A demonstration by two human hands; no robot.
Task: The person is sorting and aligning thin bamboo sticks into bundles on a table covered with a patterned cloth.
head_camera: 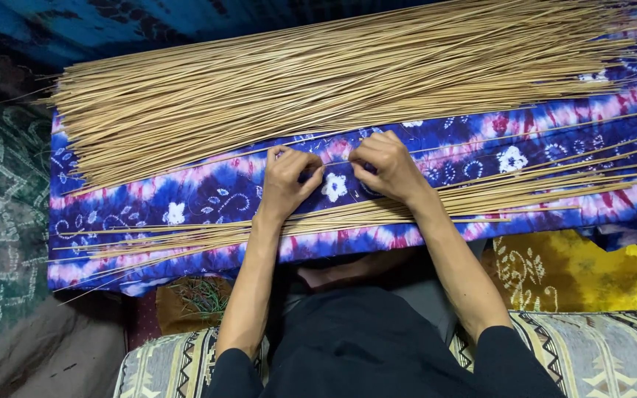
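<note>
Both hands work at the middle of a blue and pink cloth [208,195] with white flowers, spread over a raised surface in front of the person. The left hand [287,180] and the right hand [386,168] are close together, almost touching, with fingers curled in and the tips pinched. Between them they seem to hold one thin stick [337,163], lying across the cloth; it is so fine that I cannot tell the grip for sure.

Behind the hands lies the big pile [318,81] of pale straw-coloured sticks, long and thin, fanned from left to right over the far part of the cloth. Near the front edge lies a smaller row [377,210] of the same sticks, running under the wrists and apart from the big pile. A green patterned cloth [1,221] is at the left, a yellow cloth [591,273] at the right below the edge.

To do this well, in my judgement, the pinch must be light, because such a stick can snap easily. Both hands should stay close, so the stick does not bend between them. The wrists should be kept lifted off the near row, so it is not scattered
</note>
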